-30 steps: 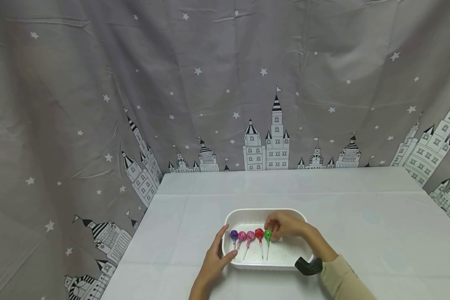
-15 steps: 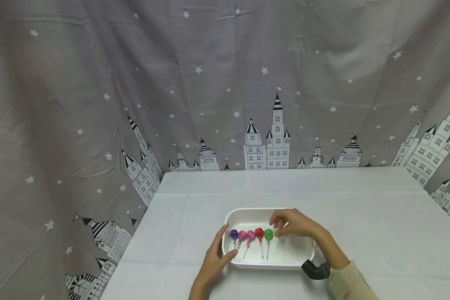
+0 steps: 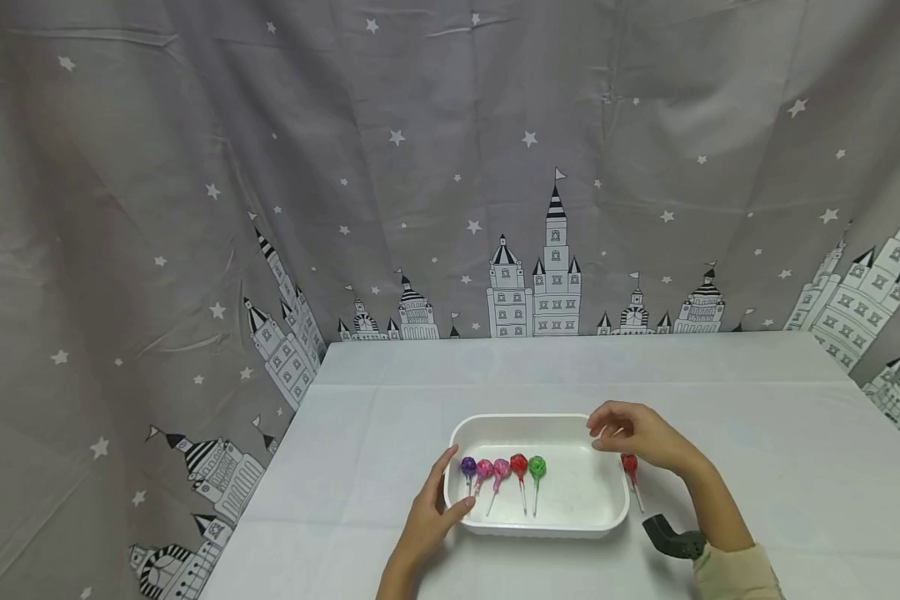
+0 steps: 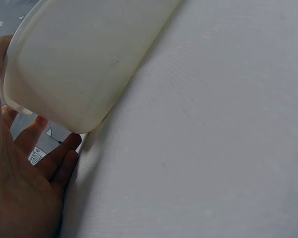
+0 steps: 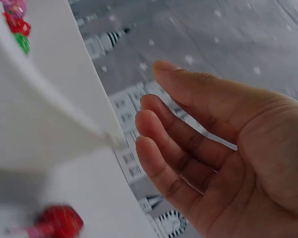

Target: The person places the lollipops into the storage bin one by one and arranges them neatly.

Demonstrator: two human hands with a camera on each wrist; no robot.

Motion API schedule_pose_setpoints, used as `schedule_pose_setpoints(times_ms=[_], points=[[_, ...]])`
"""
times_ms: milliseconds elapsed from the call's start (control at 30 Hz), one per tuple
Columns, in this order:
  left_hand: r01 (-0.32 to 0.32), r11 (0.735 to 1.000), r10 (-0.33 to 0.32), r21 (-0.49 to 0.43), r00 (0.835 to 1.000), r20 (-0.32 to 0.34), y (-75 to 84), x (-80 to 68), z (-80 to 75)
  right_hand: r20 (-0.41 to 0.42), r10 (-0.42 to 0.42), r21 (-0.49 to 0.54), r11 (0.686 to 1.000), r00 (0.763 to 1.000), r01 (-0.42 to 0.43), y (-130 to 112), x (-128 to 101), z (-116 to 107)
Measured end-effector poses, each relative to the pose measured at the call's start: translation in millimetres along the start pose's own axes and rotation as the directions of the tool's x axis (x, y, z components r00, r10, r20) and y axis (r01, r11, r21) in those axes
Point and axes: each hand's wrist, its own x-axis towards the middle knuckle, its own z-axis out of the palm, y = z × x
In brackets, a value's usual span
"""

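A white tray [image 3: 581,504] stands on the table with several lollipops side by side in its left half: a purple lollipop [image 3: 468,467], two pink ones, a red lollipop [image 3: 518,464] and a green lollipop [image 3: 537,467]. My left hand [image 3: 429,518] holds the tray's left end, thumb at the near side and fingers around the far side. Above the tray's far right corner is my right hand [image 3: 640,432], empty, its fingers loosely bent, as the right wrist view also shows. Just outside the right rim lies another red lollipop [image 3: 631,468], its head partly beneath that hand.
A white cloth covers the table [image 3: 390,417]. Behind and to the left hangs a grey curtain [image 3: 420,167] with stars and castles printed on it. A black device [image 3: 672,537] sits at my right wrist, by the beige sleeve [image 3: 735,573].
My right hand has moved away from the green lollipop, rightward to the tray's far right corner. This uncovers the red lollipop outside the tray. My left hand stays in place.
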Motion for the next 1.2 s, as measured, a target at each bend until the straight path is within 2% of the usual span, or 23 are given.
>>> schedule_pose_setpoints(times_ms=[167, 267, 400, 767, 1200], points=[[-0.018, 1.0, 0.018, -0.012, 1.0, -0.005, 1.5, 0.1, 0.1, -0.043, 0.042, 0.022, 0.999, 0.998, -0.041, 16, -10, -21], [-0.023, 1.0, 0.023, -0.012, 1.0, -0.006, 2.0, 0.6, 0.2, -0.025, 0.068, 0.026, 0.997, 0.997, -0.067, 27, -15, -29], [-0.006, 1.0, 0.006, -0.009, 1.0, -0.005, 0.7, 1.0, 0.5, 0.033, 0.092, 0.084, 0.992, 0.995, -0.095, 40, -22, -36], [0.001, 1.0, -0.001, -0.007, 1.0, -0.001, -0.4, 0.4, 1.4, 0.146, 0.113, 0.146, 0.98, 0.983, -0.135, 69, -25, -32], [-0.008, 1.0, 0.008, -0.01, 1.0, -0.004, -2.9, 0.4, 0.9, 0.178, 0.105, 0.085, 0.989, 0.978, -0.122, 71, -20, -23]])
